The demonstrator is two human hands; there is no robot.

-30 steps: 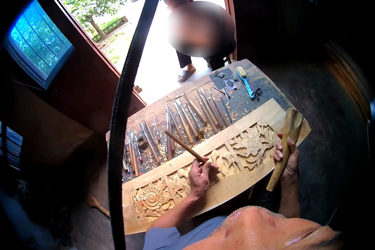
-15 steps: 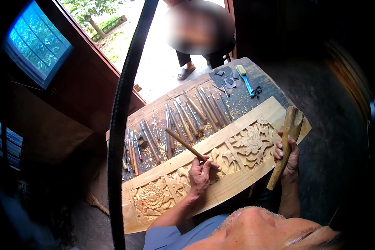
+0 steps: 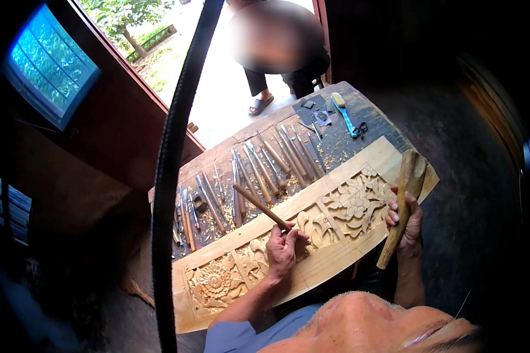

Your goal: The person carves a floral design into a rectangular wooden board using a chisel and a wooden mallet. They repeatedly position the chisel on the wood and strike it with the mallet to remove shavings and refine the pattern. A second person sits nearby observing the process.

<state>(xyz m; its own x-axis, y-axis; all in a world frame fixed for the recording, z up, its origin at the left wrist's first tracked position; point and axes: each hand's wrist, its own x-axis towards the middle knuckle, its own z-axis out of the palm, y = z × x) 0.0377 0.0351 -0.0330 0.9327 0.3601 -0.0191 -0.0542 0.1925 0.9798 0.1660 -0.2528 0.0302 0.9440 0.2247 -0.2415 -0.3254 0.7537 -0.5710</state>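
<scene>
My left hand (image 3: 281,256) grips a wood-handled chisel (image 3: 255,201) over the middle of a carved pale wooden panel (image 3: 218,276); the chisel's working end is hidden by my fingers. My right hand (image 3: 407,220) is closed round a rough wooden mallet (image 3: 411,176), held upright at a slant over the panel's right end. The panel bears flowers and leaves in relief, divided into framed sections. Behind it lies a row of wood-handled carving tools (image 3: 262,167) among wood shavings.
The panel rests on a worn workbench (image 3: 372,122). At its back right lie a blue-handled brush (image 3: 345,117) and dark grey scraps (image 3: 312,106). A person (image 3: 255,79), partly blurred, is in the open doorway beyond. A black strap (image 3: 172,153) crosses the left of the view.
The view has shifted very slightly, and the person in the doorway appears a little further left in it. Both my hands keep their grips in about the same places.
</scene>
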